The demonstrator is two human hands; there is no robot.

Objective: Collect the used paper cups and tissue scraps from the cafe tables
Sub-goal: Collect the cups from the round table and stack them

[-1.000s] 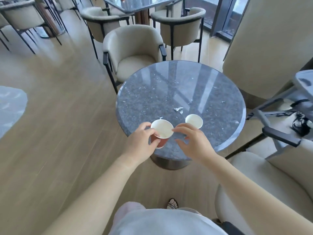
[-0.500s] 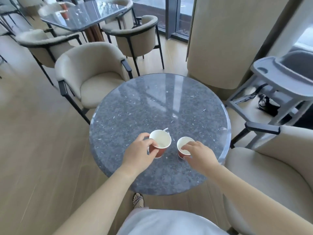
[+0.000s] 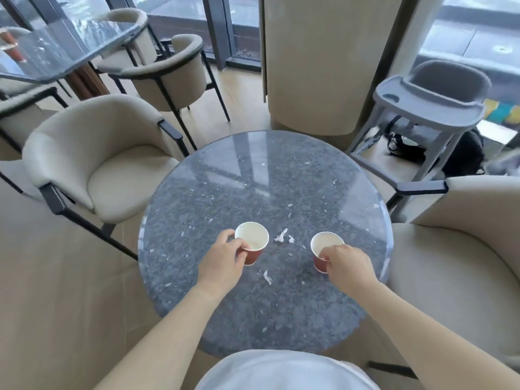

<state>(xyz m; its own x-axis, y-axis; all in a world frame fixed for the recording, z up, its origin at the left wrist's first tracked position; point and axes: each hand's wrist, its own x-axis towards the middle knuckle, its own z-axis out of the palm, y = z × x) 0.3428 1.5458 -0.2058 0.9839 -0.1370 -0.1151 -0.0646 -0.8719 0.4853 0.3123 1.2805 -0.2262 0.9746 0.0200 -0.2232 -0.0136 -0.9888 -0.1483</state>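
Bright cafe room with a wooden floor and tall windows at the back. In the middle, a round grey speckled stone table. On its near half, two small red paper cups, white inside, both upright and well apart.

Left red paper cup on the left side, in the grip of the left hand, thumb and fingers curled round its near side. Right red paper cup near the right edge of the table, held by the right hand, fingers bent over the near rim and pinching it. Hard to tell whether the cups sit on the table or just above it.

Between the cups, two little white tissue scraps lying close together on the stone. One more thin white tissue scrap nearer the body, between the two hands.

Just beside the table on the left, a soft beige armchair with black legs. On the right, another beige armchair. Behind the table, a wide beige pillar and a grey plastic high chair, with a black bag on the floor by it. Far back on the left, a second shiny dark table with blurred red cups at its edge.
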